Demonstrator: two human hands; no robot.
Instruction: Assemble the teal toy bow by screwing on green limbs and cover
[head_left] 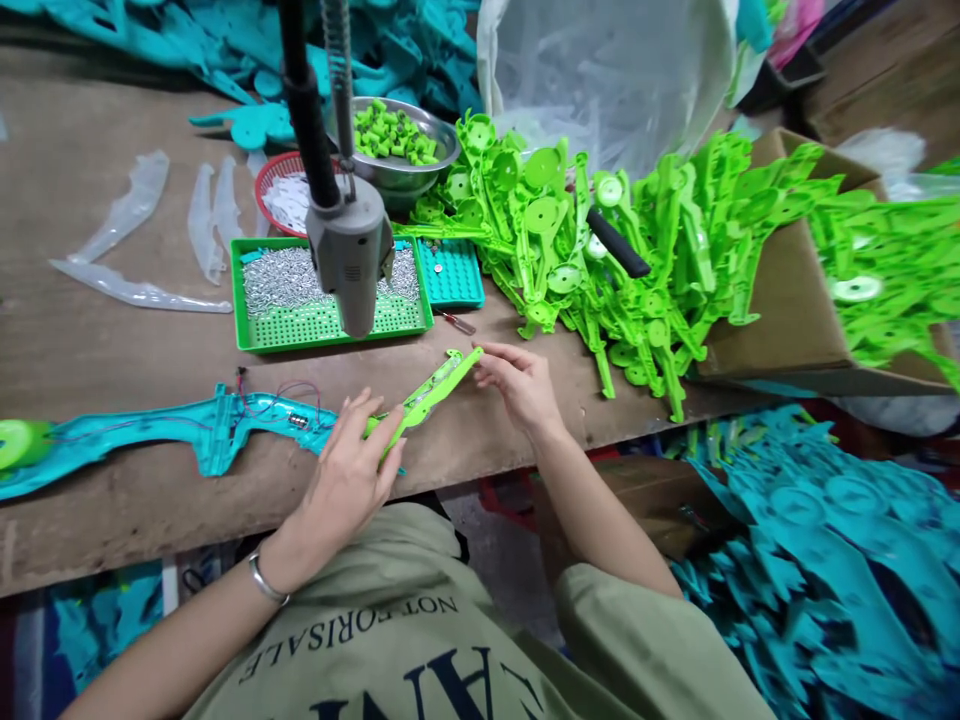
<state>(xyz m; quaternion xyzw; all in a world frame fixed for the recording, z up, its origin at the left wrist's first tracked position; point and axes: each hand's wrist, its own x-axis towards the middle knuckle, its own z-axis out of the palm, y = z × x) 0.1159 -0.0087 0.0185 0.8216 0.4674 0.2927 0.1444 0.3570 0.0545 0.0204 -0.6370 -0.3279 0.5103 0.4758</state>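
My left hand [346, 472] is closed round the near end of a long lime-green plastic part [431, 392], which slants up to the right over the wooden workbench [90, 340]. My right hand [517, 382] pinches the part's far tip with its fingertips. Just left of my left hand lies a teal plastic part [187, 428] with thin red wires and small metal pieces on it. A grey electric screwdriver [349, 250] hangs on a black arm above the bench.
A green tray of silver screws [285, 300] and a small teal tray [451, 272] sit behind my hands. A metal bowl of green pieces [397, 140], a red basket [281, 195], a heap of green parts [637, 250], a cardboard box [787, 300] and teal parts [810, 540] surround them.
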